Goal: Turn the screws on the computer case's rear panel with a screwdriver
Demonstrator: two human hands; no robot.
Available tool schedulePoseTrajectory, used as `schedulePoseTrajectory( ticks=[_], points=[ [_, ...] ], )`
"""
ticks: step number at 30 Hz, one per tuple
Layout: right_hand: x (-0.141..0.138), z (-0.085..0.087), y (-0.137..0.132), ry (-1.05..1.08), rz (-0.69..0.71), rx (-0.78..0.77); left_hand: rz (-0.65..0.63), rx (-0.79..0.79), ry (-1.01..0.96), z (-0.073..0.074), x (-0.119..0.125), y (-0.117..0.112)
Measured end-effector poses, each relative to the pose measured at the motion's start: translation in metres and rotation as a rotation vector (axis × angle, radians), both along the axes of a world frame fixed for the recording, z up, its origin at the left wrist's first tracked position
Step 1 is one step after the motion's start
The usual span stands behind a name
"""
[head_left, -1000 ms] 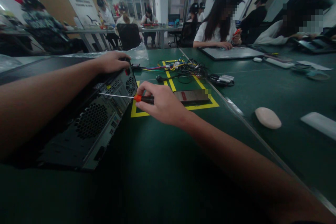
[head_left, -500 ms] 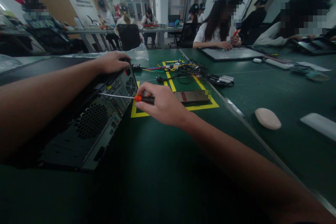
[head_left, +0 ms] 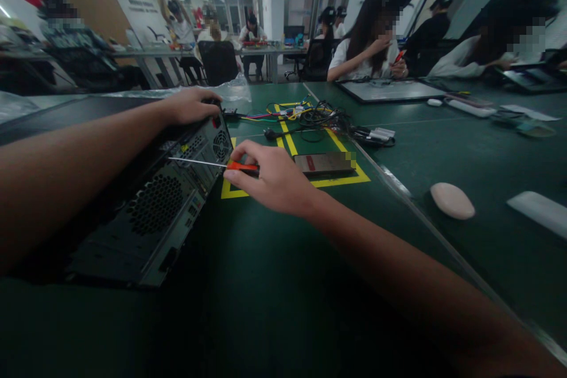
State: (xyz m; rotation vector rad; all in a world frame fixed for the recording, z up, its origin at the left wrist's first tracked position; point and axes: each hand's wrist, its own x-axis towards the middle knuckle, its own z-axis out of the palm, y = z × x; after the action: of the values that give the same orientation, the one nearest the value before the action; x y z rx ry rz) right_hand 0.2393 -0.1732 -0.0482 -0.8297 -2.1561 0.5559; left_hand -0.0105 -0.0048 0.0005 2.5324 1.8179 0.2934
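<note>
Gripping the orange-and-black handle of a slim steel-shafted screwdriver, the right hand sits just left of the frame's centre, thumb and fingers clamped round the handle. The shaft runs leftward and almost level, its tip at the perforated rear panel of a dark metal computer case that lies on its side in the left half of the frame. The left hand rests on the case's upper far corner, fingers together and bent down over the edge, pressing on it; its forearm crosses the left of the frame and hides much of the case's top.

Behind the right hand, on the dark green table mat, a yellow tape rectangle frames a flat grey-brown rectangular component with a red label; the knuckles cover the component's near left end. Farther up the frame, a tangle of black and coloured cables sprawls over the tape's far side. A crumpled clear plastic bag lies beyond the case. At right, well apart from the hands, are a pale oval pebble-shaped object and a white flat bar. Other people work at tables along the upper frame.
</note>
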Motion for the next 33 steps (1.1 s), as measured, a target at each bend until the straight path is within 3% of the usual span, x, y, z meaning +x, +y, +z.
schedulePoseTrajectory(
  ticks=[8, 33],
  points=[
    [0.0014, -0.0022, 0.0021, -0.019, 0.03, 0.091, 0.023, -0.015, 0.033, 0.0026, 0.0013, -0.002],
    [0.0016, -0.0013, 0.0025, 0.012, 0.02, 0.067, 0.001, -0.008, 0.012, 0.0006, -0.0013, 0.0004]
  ],
)
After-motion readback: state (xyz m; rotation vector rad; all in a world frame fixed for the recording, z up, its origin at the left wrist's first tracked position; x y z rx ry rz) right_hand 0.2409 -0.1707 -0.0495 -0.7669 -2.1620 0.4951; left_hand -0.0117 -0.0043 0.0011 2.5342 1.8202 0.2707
